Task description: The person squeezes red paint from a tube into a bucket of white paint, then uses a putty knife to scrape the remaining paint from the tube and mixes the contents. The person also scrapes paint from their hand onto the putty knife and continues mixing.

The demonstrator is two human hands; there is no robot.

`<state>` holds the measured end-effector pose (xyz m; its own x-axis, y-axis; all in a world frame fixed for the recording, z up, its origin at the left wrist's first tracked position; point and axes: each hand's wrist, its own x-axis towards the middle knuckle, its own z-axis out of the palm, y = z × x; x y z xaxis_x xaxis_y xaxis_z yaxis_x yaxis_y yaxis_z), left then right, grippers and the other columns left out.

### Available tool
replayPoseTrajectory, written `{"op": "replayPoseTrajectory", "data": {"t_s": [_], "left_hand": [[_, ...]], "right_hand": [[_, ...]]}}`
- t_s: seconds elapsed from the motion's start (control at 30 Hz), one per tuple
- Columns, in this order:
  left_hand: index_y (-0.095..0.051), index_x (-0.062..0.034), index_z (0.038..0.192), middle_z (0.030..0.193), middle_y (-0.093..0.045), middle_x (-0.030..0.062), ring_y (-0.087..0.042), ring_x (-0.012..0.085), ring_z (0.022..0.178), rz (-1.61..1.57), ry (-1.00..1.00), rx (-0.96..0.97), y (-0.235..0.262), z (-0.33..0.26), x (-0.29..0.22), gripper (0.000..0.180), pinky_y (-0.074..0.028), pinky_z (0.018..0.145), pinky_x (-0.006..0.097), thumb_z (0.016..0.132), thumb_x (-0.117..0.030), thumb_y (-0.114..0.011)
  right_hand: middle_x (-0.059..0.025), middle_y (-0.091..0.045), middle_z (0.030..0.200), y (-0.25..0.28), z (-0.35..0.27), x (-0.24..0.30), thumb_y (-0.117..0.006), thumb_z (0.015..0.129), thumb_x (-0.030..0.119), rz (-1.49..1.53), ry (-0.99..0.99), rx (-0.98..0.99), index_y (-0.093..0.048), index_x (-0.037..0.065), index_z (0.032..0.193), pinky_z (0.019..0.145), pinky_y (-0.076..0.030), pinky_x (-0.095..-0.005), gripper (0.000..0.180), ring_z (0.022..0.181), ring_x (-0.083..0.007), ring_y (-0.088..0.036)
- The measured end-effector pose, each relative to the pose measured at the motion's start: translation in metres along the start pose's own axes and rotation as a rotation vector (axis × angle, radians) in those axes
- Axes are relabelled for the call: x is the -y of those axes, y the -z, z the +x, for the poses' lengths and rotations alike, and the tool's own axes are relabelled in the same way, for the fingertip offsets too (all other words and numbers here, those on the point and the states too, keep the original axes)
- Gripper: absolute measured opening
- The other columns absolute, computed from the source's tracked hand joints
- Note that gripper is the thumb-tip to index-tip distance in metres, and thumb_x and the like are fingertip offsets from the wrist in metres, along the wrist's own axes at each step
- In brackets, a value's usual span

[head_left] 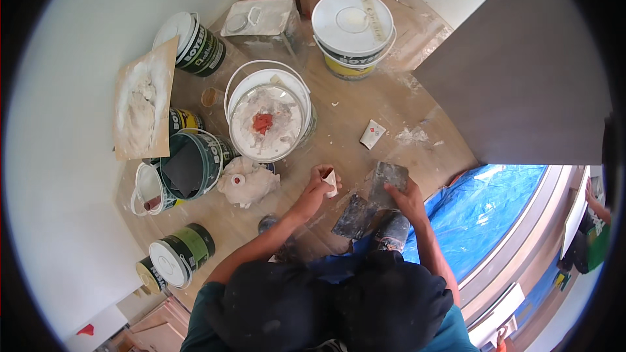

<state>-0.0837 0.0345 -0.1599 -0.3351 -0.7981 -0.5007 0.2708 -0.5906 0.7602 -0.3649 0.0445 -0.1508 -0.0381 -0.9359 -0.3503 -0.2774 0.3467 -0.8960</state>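
Observation:
My left hand (319, 184) is closed round a small white piece (331, 184) with a dark red inner side; whether it is folded paper or a little carton I cannot tell. Between the thumb and fingers of my right hand (409, 199) is a worn, dark grey flat sheet (388, 179), its kind unclear. Another dark sheet (355, 216) lies on the floor between my feet, just below it. Beyond my hands rests a small white packet (373, 134) with coloured marks.
To the left stand a lidded pail (266, 91) carrying a round tray with red paste, a green bucket (210, 160) and a plastic bag (246, 182). A putty-smeared board (145, 101) leans there. Blue sheeting (482, 212) covers floor at right, beside a grey panel (521, 72). Another person (590, 234) is far right.

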Motion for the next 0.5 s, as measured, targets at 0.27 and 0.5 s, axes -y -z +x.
{"op": "replayPoseTrajectory", "data": {"t_s": [0.27,0.5], "left_hand": [[-0.030,-0.0037,0.147,0.125,-0.047,0.0125,-0.050,0.0243,0.116,0.780,-0.356,0.130,-0.033,-0.018,-0.059,0.055,-0.038,0.105,0.035,0.100,-0.012,-0.058],[-0.035,-0.0033,0.128,0.123,-0.044,0.0199,-0.051,0.0333,0.112,0.979,-0.612,0.181,-0.033,-0.031,-0.081,0.059,-0.045,0.096,0.039,0.084,0.006,-0.073]], "right_hand": [[-0.0091,-0.071,0.110,0.021,-0.027,-0.019,-0.071,0.094,0.021,0.338,-0.343,0.009,-0.062,-0.003,0.124,0.089,-0.052,-0.0321,0.040,0.098,-0.0165,-0.066],[-0.0077,-0.071,0.105,0.008,-0.019,-0.010,-0.071,0.094,0.022,0.322,-0.258,0.029,-0.062,-0.003,0.120,0.086,-0.053,-0.0320,0.037,0.093,-0.0155,-0.067]]}}
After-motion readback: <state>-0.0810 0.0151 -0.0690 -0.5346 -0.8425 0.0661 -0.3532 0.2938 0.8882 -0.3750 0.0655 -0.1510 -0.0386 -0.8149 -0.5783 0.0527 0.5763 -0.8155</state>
